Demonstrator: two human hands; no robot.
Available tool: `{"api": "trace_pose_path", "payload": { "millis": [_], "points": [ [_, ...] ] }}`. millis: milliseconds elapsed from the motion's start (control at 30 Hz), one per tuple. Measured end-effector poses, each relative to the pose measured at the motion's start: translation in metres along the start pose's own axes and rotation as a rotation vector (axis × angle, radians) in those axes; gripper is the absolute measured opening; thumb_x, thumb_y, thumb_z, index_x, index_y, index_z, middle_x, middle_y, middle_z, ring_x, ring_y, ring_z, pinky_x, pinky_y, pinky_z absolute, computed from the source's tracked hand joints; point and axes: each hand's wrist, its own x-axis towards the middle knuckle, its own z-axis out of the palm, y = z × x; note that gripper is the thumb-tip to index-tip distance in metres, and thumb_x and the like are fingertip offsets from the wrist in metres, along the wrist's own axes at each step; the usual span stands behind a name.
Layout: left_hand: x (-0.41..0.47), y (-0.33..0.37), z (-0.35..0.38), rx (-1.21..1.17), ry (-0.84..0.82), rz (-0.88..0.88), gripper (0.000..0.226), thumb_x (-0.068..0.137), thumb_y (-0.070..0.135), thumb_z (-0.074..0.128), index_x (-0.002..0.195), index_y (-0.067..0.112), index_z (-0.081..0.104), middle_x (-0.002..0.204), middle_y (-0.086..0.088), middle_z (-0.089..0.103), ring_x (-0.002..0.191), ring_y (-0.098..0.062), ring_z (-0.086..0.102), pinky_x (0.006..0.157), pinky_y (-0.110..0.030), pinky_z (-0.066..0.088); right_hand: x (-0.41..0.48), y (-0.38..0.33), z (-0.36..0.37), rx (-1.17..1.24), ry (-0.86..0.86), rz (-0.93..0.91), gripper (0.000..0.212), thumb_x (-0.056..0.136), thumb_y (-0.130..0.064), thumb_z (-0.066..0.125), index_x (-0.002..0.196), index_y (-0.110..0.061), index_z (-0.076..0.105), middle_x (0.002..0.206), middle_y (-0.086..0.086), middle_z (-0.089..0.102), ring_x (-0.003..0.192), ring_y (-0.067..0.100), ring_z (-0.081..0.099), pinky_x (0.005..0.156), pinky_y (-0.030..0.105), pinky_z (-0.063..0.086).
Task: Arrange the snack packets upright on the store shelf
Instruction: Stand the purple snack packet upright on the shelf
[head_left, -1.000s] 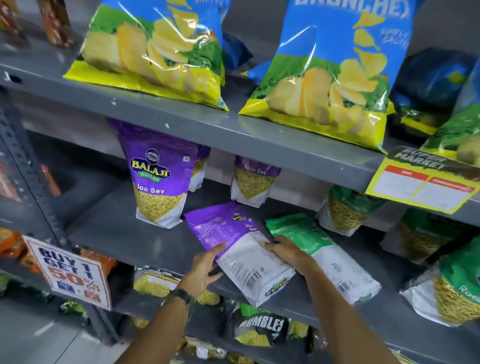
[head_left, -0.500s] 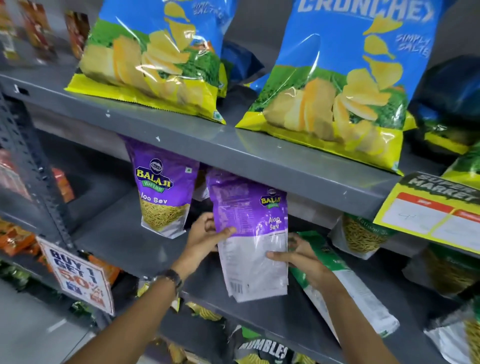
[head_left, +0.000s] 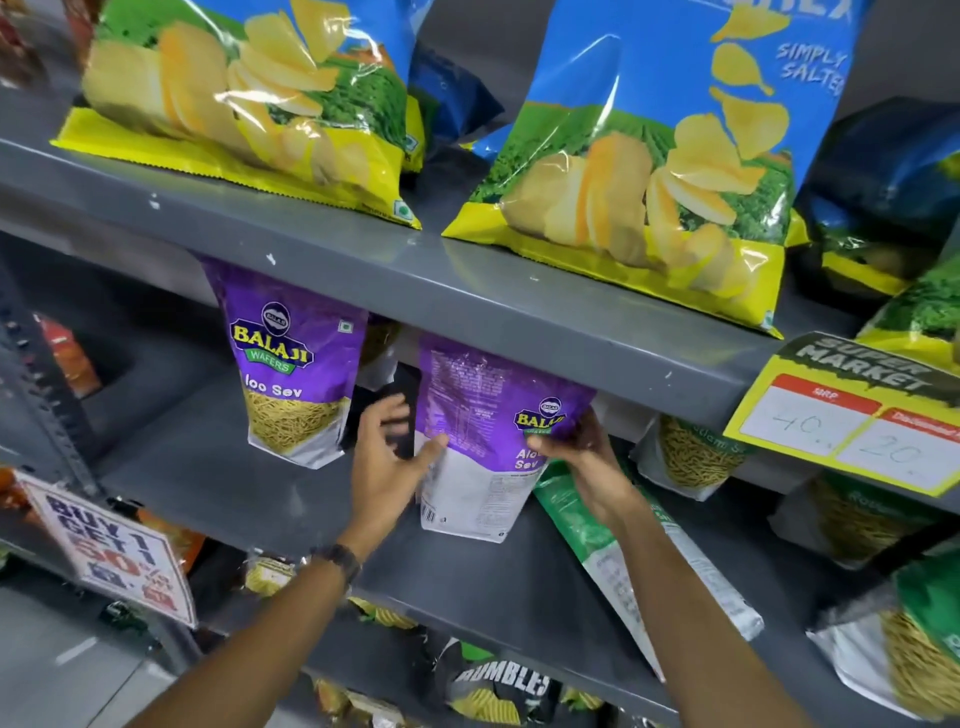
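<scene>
Grey metal store shelf (head_left: 218, 483). A purple Aloo Sev packet (head_left: 483, 441) stands upright at its middle, back side facing out. The right hand (head_left: 587, 467) grips its right edge; the left hand (head_left: 387, 462), fingers spread, touches its left edge.

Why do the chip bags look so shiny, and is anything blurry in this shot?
Head view: overhead light glares white off the glossy chip bags; the left hand is smeared by motion; the wide lens bows the shelf edge; the lower shelves sit in shadow.
</scene>
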Motion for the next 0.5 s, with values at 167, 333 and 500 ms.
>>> {"api": "trace_pose_path", "payload": {
  "millis": [167, 333, 500],
  "points": [
    [-0.076, -0.013, 0.024, 0.288, -0.227, 0.026, 0.061, 0.061, 0.056, 0.07, 0.109, 0.045, 0.033, 0.089, 0.016, 0.053, 0.08, -0.004, 0.058, 0.067, -0.023, 0.05, -0.004, -0.01, 0.009, -0.148, 0.007, 0.025, 0.044, 0.066, 0.011, 0.074, 0.102, -0.009, 0.061, 0.116, 0.021, 0.067, 0.085, 0.013, 0.07, 0.073, 0.017, 0.056],
    [-0.091, -0.015, 0.044, 0.163, -0.316, -0.019, 0.1, 0.062, 0.032, 0.082, 0.138, 0.017, 0.019, 0.123, 0.003, 0.032, 0.114, -0.008, 0.04, 0.095, -0.019, 0.036, -0.02, -0.008, 0.02, -0.192, 0.13, -0.037, 0.043, 0.064, 0.006, 0.079, 0.098, -0.015, 0.061, 0.104, 0.01, 0.07, 0.08, 0.004, 0.07, 0.067, 0.013, 0.055],
    [-0.083, -0.022, 0.04, 0.063, -0.343, -0.074, 0.121, 0.052, 0.042, 0.083, 0.144, 0.017, 0.009, 0.141, 0.001, 0.021, 0.131, -0.006, 0.024, 0.104, -0.018, 0.024, -0.036, -0.015, 0.036, -0.222, 0.115, -0.002, 0.047, 0.073, 0.002, 0.074, 0.117, 0.002, 0.057, 0.113, 0.019, 0.068, 0.088, 0.017, 0.068, 0.073, 0.013, 0.055]
  ]
}}
